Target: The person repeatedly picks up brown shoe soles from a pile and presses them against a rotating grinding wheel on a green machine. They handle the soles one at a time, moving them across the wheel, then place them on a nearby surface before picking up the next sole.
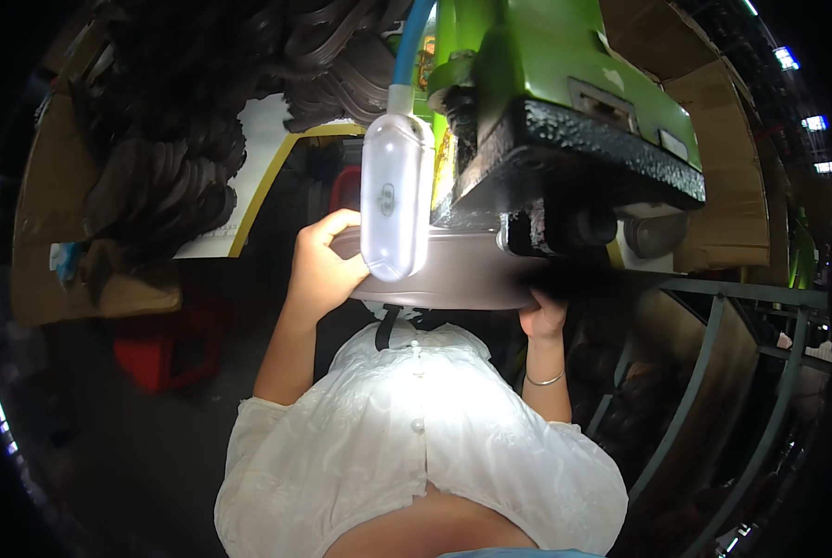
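Observation:
A long, smooth grey-brown piece (476, 270), shaped like a shoe sole, lies crosswise beneath the machine head. My left hand (328, 256) is closed around its rounded left end, the thumb towards the lamp. Lower on the right, my right hand (543, 316) grips the near edge; deep shadow hides part of its fingers. Above the piece stands the green machine (565, 65) with a black lower body, and a dark metal part comes down close to the piece's far side. A lit oblong lamp (396, 200) on a blue neck covers part of the piece beside my left hand.
Dark shoe soles (170, 186) are heaped at the far left, partly on a cardboard box (49, 214). A red stool (167, 349) is on the floor to the left. Cardboard (727, 139) stands behind the machine, and a grey metal rack (690, 400) fills the right side.

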Demonstrator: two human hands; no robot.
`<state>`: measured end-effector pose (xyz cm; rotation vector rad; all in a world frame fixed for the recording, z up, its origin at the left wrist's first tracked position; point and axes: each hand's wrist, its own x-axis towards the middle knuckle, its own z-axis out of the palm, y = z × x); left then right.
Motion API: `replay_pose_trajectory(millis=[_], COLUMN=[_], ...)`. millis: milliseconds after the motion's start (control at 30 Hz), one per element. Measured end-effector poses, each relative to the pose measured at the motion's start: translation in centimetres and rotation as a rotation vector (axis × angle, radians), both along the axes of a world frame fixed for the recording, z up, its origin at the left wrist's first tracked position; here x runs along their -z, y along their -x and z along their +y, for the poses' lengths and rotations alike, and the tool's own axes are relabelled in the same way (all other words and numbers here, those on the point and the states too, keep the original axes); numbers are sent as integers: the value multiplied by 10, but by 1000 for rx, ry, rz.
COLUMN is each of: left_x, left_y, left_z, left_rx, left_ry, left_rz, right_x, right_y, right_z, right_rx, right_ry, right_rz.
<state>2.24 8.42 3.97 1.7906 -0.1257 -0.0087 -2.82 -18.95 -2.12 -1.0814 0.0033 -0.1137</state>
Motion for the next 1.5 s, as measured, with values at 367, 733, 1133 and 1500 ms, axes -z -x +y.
replay_pose_trajectory(millis=[367, 733, 1133, 1500], left_x=[52, 30, 36, 38], left_y=[39, 12, 22, 32], left_z=[27, -56, -69, -18], left_rx=[4, 112, -15, -104], left_ry=[95, 152, 337, 324], left_rz=[217, -37, 85, 138], right_x=[-44, -57, 13, -39], right_y=[-43, -65, 11, -51], right_z=[37, 64, -94, 9], right_rx=[-163, -226, -155, 246], right_ry=[321, 562, 81, 37], right_rz=[-109, -256, 292, -5])
